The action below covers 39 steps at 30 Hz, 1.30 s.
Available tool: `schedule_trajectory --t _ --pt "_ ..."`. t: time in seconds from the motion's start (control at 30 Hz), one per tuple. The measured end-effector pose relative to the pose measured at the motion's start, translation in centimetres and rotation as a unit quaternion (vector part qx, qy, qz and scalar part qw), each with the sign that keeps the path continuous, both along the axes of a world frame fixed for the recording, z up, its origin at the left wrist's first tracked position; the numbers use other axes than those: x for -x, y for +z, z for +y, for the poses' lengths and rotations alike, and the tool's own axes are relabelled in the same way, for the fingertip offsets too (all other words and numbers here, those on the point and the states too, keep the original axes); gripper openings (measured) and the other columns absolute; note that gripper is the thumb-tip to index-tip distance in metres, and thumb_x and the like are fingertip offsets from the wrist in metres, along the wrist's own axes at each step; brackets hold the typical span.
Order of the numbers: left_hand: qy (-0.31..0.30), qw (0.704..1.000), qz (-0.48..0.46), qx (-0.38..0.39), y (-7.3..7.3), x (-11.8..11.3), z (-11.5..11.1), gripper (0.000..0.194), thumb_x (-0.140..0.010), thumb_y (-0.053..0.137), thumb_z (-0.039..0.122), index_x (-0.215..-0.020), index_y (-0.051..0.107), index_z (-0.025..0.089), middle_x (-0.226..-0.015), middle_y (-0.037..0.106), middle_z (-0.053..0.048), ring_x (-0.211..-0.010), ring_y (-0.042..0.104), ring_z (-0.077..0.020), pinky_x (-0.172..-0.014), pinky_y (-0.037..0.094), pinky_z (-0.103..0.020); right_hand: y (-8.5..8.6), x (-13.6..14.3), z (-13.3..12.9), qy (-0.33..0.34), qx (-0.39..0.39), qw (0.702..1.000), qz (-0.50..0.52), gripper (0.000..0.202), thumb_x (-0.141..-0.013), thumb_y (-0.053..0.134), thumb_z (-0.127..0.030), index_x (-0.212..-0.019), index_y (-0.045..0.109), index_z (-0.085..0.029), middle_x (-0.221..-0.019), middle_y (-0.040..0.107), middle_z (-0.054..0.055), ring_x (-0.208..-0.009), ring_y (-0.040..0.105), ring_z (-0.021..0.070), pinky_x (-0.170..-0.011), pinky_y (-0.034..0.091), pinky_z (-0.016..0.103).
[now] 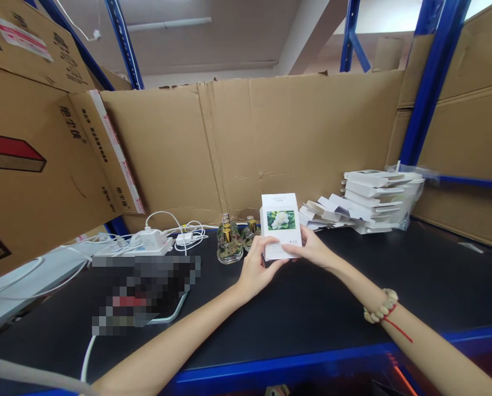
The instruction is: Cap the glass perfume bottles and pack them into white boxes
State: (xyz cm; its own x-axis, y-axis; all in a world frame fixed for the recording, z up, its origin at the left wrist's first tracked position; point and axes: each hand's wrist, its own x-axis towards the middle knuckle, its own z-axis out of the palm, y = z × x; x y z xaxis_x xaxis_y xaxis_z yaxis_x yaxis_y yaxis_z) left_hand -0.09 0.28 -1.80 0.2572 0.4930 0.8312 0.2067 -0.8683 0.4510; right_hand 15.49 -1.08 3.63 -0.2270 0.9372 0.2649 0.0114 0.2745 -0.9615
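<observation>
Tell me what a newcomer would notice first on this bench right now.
Most eye-catching is the white carton with a flower picture, held upright at mid-table between the left hand and the right hand. Just left of it stand small glass bottles with gold caps, and a stack of flat white cartons sits to the right against the cardboard wall. A tangle of white chargers and cables lies at the left.

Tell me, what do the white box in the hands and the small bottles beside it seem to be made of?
White box: probably thin printed card, matte, with sharp folded edges and a flower picture. Small bottles: apparently clear glass, glossy, see-through bodies, with shiny gold-coloured collars, perhaps metal.
</observation>
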Motion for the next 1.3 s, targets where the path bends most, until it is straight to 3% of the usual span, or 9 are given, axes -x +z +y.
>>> schedule_trajectory --t 0.33,0.43,0.57,0.7,0.8,1.0,1.1,1.2,1.3 --pt "0.013 1.000 0.000 -0.024 0.1 0.1 0.0 0.024 -0.080 0.055 0.026 -0.102 0.045 0.020 -0.092 0.047 -0.002 -0.066 0.046 -0.0084 -0.052 0.038 -0.017 0.0 0.2 -0.1 0.002 0.011 1.000 -0.016 0.056 -0.048 0.072 -0.034 -0.095 0.050 -0.013 -0.088 0.061 0.009 -0.060 0.055 0.0117 -0.041 0.044 0.020" --pt "0.015 0.999 0.021 0.039 0.0 0.1 -0.1 0.028 -0.081 0.053 0.031 -0.104 0.043 0.019 -0.098 0.047 -0.005 -0.058 0.043 -0.0064 -0.048 0.038 -0.017 0.1 0.2 0.0 -0.014 0.006 1.000 -0.011 0.061 -0.049 0.069 -0.049 -0.095 0.054 -0.012 -0.086 0.061 0.009 -0.060 0.054 0.0130 -0.041 0.044 0.022" --pt "0.047 0.994 0.066 0.072 0.3 0.2 -0.5 0.041 -0.084 0.047 0.037 -0.119 0.036 0.019 -0.121 0.040 -0.011 -0.050 0.040 -0.0025 -0.048 0.041 -0.020 0.3 -0.1 0.2 -0.073 -0.047 0.996 -0.016 0.061 -0.053 0.055 -0.069 -0.072 0.058 -0.012 -0.064 0.057 0.006 -0.054 0.051 0.0141 -0.045 0.044 0.026" --pt "0.074 0.987 0.106 0.094 0.8 0.2 -0.8 0.046 -0.085 0.043 0.041 -0.126 0.037 0.021 -0.137 0.025 -0.013 -0.080 0.054 -0.0126 -0.053 0.047 -0.022 -0.1 -0.6 0.7 -0.171 -0.143 0.972 -0.081 0.050 -0.060 0.056 -0.060 -0.072 0.064 -0.012 -0.068 0.061 0.008 -0.063 0.055 0.0188 -0.057 0.048 0.032" --pt "0.066 0.988 0.117 0.072 0.8 0.2 -0.7 0.052 -0.084 0.042 0.045 -0.127 0.037 0.016 -0.136 0.028 -0.014 -0.112 0.044 -0.0225 -0.072 0.050 -0.030 -0.5 -0.9 1.0 -0.181 -0.188 0.957 -0.129 0.042 -0.060 0.063 -0.048 -0.088 0.069 -0.016 -0.093 0.063 0.008 -0.083 0.058 0.0237 -0.067 0.049 0.036" --pt "0.035 0.986 0.037 0.157 0.6 0.0 -0.1 0.048 -0.080 0.040 0.050 -0.098 0.056 0.009 -0.091 0.060 -0.012 -0.086 0.057 -0.0213 -0.082 0.046 -0.038 -0.8 -1.0 1.0 -0.079 -0.308 0.940 -0.121 0.020 -0.067 0.065 -0.036 -0.081 0.071 -0.024 -0.111 0.058 0.006 -0.105 0.053 0.0207 -0.092 0.042 0.039" --pt "0.025 0.981 -0.009 0.191 0.9 -0.1 -0.1 0.041 -0.079 0.043 0.047 -0.087 0.059 0.010 -0.082 0.063 -0.009 -0.078 0.059 -0.0192 -0.077 0.047 -0.033 -1.0 -0.9 1.1 -0.088 -0.298 0.941 -0.136 0.017 -0.068 0.063 -0.035 -0.077 0.071 -0.023 -0.112 0.056 0.007 -0.104 0.052 0.0206 -0.086 0.046 0.038" --pt "0.063 0.975 -0.070 0.200 1.1 -0.1 -0.1 0.040 -0.075 0.048 0.046 -0.092 0.052 0.010 -0.084 0.062 -0.010 -0.068 0.057 -0.0161 -0.063 0.047 -0.028 -1.2 -0.8 1.4 -0.139 -0.260 0.948 -0.123 0.034 -0.063 0.066 -0.038 -0.093 0.067 -0.022 -0.114 0.053 0.008 -0.105 0.051 0.0214 -0.077 0.049 0.035" --pt "0.032 0.977 -0.102 0.182 1.0 0.0 0.0 0.042 -0.081 0.043 0.044 -0.108 0.040 0.012 -0.101 0.059 -0.010 -0.076 0.057 -0.0142 -0.061 0.046 -0.024 -1.1 -0.7 1.8 -0.178 -0.208 0.959 -0.070 0.051 -0.062 0.064 -0.045 -0.106 0.058 -0.019 -0.113 0.054 0.010 -0.104 0.052 0.0212 -0.079 0.048 0.035"
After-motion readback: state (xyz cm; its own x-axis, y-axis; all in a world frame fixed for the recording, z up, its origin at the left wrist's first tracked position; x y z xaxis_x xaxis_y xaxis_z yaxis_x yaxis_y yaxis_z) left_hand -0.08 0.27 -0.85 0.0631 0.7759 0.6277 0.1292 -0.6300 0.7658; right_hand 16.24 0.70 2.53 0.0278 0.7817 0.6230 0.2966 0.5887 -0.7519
